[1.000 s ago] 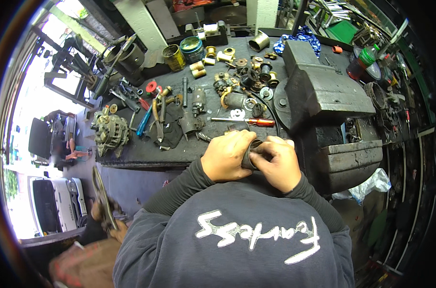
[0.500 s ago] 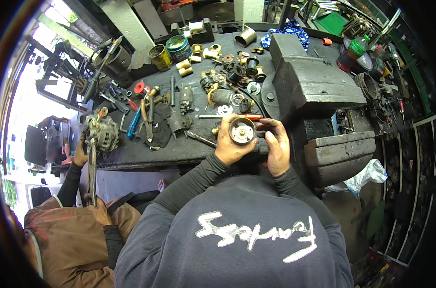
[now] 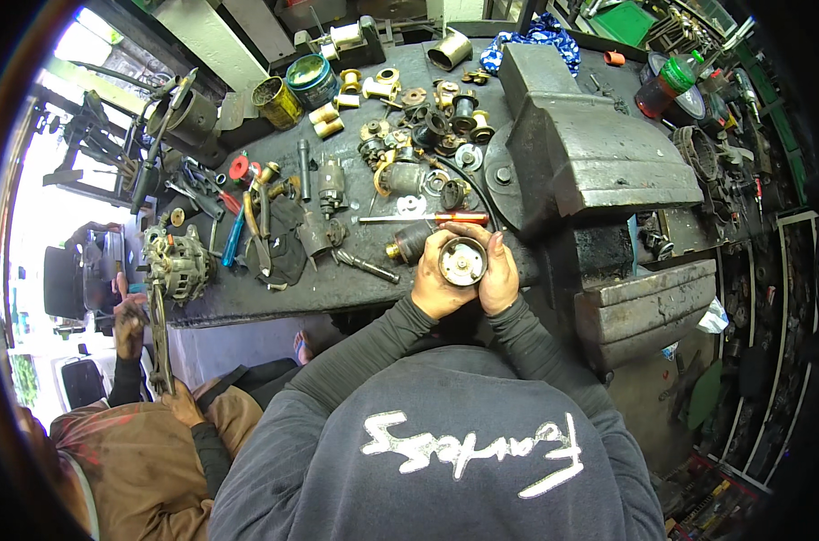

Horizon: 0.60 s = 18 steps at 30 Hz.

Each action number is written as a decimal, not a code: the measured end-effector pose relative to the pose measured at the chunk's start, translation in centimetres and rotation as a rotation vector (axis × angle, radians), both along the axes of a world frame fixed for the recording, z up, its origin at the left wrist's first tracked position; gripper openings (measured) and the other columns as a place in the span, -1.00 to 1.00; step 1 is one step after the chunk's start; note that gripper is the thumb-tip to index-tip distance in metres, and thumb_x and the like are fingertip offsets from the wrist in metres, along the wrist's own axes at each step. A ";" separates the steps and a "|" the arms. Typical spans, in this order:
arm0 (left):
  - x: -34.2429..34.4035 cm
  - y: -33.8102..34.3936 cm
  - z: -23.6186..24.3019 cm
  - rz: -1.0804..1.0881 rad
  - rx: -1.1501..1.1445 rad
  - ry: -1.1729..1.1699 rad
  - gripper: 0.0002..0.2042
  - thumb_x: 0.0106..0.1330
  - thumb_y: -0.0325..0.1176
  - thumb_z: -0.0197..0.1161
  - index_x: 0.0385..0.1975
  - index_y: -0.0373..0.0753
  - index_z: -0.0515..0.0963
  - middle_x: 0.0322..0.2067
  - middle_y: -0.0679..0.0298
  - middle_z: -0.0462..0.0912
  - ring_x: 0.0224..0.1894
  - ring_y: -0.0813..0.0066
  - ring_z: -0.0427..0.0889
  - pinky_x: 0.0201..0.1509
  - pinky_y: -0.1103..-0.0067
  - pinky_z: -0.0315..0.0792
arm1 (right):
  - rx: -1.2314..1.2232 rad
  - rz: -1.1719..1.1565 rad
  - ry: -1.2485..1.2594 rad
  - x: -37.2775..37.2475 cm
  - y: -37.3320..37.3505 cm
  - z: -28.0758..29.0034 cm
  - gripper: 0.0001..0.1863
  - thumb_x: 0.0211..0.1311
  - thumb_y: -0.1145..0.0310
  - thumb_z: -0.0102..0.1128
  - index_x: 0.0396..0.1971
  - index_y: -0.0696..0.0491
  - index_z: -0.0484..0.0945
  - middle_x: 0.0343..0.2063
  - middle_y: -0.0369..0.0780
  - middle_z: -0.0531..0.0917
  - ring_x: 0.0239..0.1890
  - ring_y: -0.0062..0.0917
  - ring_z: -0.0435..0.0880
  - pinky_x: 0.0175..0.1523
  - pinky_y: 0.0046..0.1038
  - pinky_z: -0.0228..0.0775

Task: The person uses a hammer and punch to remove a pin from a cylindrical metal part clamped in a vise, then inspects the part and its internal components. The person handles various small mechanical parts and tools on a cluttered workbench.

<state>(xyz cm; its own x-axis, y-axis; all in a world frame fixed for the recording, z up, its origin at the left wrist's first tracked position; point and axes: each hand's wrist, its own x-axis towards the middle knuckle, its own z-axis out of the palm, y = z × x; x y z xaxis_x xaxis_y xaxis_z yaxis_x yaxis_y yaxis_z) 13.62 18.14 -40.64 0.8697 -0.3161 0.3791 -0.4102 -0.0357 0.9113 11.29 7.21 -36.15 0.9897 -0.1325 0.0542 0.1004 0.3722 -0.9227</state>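
My left hand (image 3: 433, 281) and my right hand (image 3: 499, 281) are wrapped round a round metal housing (image 3: 463, 263), its open end up, showing a pale inner plate with a centre hub. Just beyond them lie a red-handled screwdriver (image 3: 450, 217) and a dark cylindrical part (image 3: 409, 245). A drill bit (image 3: 367, 267) lies left of my hands. A large black bench vise (image 3: 626, 171) stands at the right. Loose spools, rings and motor parts (image 3: 427, 126) are heaped toward the back of the bench.
A co-worker (image 3: 148, 455) sits at my left, holding a long tool against an alternator (image 3: 179, 266) on the bench edge (image 3: 256, 317). Pliers and wrenches (image 3: 247, 216), cans (image 3: 279, 106), a blue patterned cloth (image 3: 531, 45) and a bottle with red liquid (image 3: 663, 88) lie around.
The housing has been turned open end up, and my right hand has closed round it from the right. The co-worker has come into view, one hand now lower, off the alternator.
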 end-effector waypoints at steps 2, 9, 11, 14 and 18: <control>0.1 0.0 0.4 0.038 0.101 -0.052 -0.21 -0.29 -0.49 0.53 0.01 -0.29 0.19 -0.12 0.11 0.46 -0.05 0.30 0.53 0.03 0.45 0.42 | -0.004 0.012 -0.017 0.2 0.0 -0.1 -0.31 0.41 -0.07 -0.38 -0.03 0.31 0.45 -0.01 -0.05 0.54 0.05 -0.40 0.51 0.20 -0.42 0.28; 0.0 -0.1 0.3 -0.053 -0.032 -0.087 -0.17 -0.29 -0.52 0.51 0.05 -0.26 0.14 -0.07 0.11 0.42 -0.04 0.27 0.51 0.04 0.44 0.41 | -0.094 0.085 -0.024 0.1 -0.9 -0.5 -0.42 0.40 0.06 -0.24 0.01 0.32 0.44 0.01 -0.04 0.54 0.09 -0.40 0.49 0.23 -0.44 0.23; 0.1 -0.4 -0.2 -0.051 -0.073 -0.095 -0.17 -0.30 -0.53 0.51 0.05 -0.26 0.14 -0.07 0.11 0.41 -0.04 0.27 0.51 0.04 0.44 0.41 | -0.106 0.083 -0.031 0.2 -1.0 -1.1 -0.42 0.40 0.06 -0.25 0.01 0.32 0.43 0.01 -0.04 0.54 0.08 -0.40 0.49 0.23 -0.44 0.23; 0.2 -0.6 -0.6 -0.045 -0.105 -0.118 -0.17 -0.31 -0.54 0.51 0.04 -0.25 0.15 -0.07 0.12 0.40 -0.04 0.25 0.50 0.04 0.44 0.41 | -0.127 0.079 -0.039 0.2 -1.1 -1.4 -0.43 0.40 0.07 -0.26 0.01 0.32 0.43 0.00 -0.05 0.54 0.08 -0.40 0.49 0.23 -0.45 0.23; 0.2 -0.7 -1.2 -0.019 -0.108 -0.150 -0.19 -0.33 -0.55 0.49 0.02 -0.25 0.18 -0.08 0.12 0.40 -0.05 0.24 0.50 0.04 0.43 0.41 | -0.156 0.072 -0.051 0.1 -1.1 -1.1 -0.43 0.40 0.09 -0.27 0.01 0.33 0.44 0.00 -0.05 0.54 0.08 -0.40 0.49 0.23 -0.45 0.23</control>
<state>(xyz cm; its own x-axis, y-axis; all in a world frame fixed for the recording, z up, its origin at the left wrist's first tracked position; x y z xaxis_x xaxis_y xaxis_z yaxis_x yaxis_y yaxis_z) 13.84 17.42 -41.84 0.7952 -0.2819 0.5368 -0.5415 0.0680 0.8379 11.36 6.15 -37.26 0.9918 -0.0479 0.1188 0.1267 0.2326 -0.9643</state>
